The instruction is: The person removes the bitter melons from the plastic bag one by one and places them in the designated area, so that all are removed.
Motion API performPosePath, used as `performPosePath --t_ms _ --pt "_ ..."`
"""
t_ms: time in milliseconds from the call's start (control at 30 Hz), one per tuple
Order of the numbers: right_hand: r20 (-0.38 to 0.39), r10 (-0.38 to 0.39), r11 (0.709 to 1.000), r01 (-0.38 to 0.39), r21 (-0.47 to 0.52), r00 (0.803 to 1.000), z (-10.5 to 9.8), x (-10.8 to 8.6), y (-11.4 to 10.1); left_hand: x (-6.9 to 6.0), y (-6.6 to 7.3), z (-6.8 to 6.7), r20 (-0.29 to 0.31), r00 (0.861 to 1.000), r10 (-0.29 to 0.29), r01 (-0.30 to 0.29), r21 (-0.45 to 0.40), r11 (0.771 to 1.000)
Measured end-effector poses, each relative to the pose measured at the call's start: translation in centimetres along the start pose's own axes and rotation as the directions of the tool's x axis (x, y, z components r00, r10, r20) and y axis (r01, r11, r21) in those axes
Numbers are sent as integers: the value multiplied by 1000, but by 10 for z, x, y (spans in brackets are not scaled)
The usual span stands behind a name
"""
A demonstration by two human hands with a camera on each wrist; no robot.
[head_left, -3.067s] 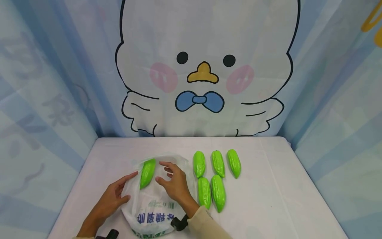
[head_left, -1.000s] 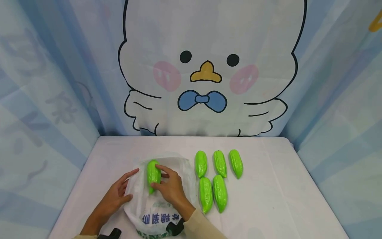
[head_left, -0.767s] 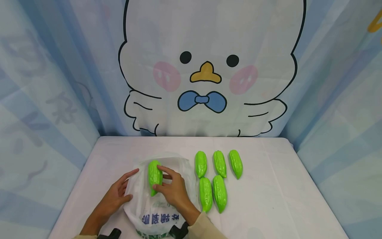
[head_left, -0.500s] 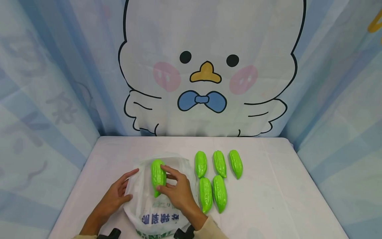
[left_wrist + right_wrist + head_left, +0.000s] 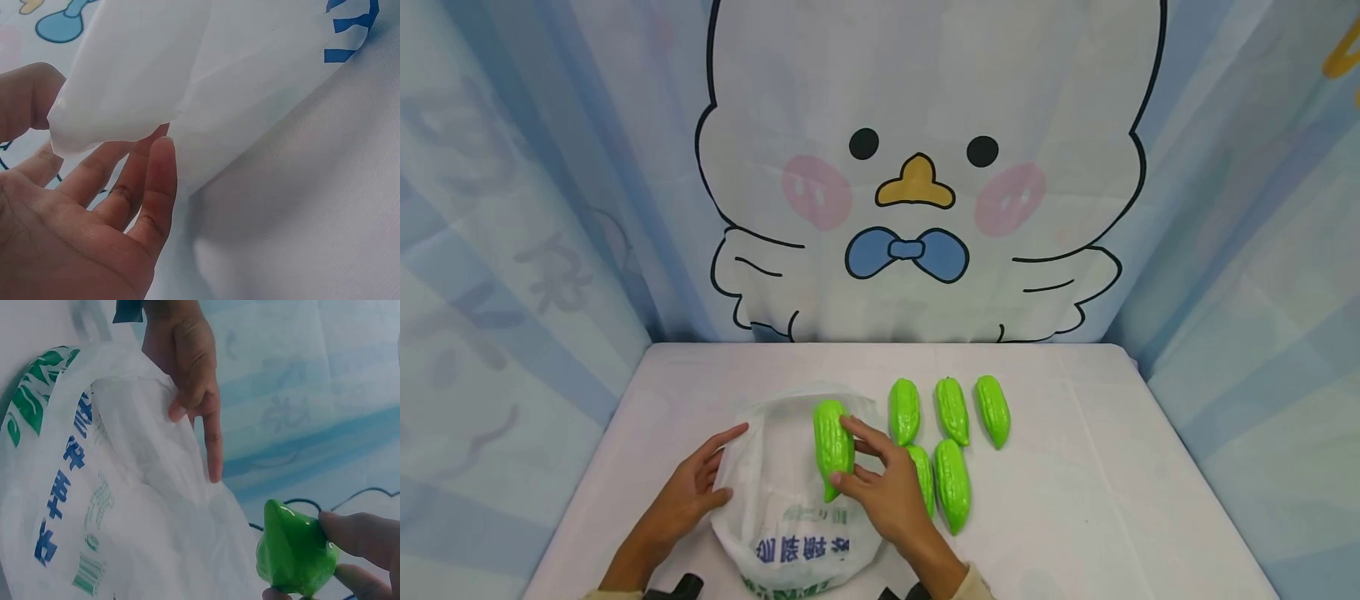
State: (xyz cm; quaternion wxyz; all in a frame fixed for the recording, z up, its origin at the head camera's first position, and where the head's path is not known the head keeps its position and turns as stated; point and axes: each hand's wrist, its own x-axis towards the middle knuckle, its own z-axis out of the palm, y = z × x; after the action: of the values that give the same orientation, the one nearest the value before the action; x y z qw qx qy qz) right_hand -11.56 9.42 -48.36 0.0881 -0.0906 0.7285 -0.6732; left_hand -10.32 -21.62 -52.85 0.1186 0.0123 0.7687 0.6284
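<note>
A glossy green bitter melon [image 5: 833, 446] is pinched between the thumb and fingers of my right hand [image 5: 887, 492]. It is held upright over the right part of a white plastic bag [image 5: 805, 533], whose mouth stands open. In the right wrist view, one end of the bitter melon [image 5: 297, 550] faces the camera. At the bag's left rim, my left hand [image 5: 681, 504] touches the plastic with thumb and forefinger spread. Seen in the left wrist view, the bag's edge [image 5: 125, 94] hides some fingertips of the left hand [image 5: 94, 206], whose fingers are fairly straight.
Several more green bitter melons [image 5: 952, 487] lie in two rows right of the bag; my right hand partly covers one [image 5: 921, 479]. White cloth covers the table [image 5: 1075, 500]. A curtain with a cartoon bird [image 5: 917, 250] hangs behind it.
My right hand, reaching into the bag at first, has taken hold of the bitter melon there and carried it right across the bag's mouth. The left hand stays at the rim.
</note>
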Motion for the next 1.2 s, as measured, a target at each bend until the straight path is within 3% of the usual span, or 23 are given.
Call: performPosePath --t_ms 267,600,1200 --pt "-72 40 999 -42 -27 997 -29 -10 -1 2 1 3 -18 1000 -15 15 7 1000" --pt "-168 95 993 -104 -47 981 -57 -22 5 3 2 4 -21 1000 9 -9 23 1000" --pt "-300 114 990 -134 -48 947 -115 -39 5 5 4 3 -36 999 -9 10 15 1000"
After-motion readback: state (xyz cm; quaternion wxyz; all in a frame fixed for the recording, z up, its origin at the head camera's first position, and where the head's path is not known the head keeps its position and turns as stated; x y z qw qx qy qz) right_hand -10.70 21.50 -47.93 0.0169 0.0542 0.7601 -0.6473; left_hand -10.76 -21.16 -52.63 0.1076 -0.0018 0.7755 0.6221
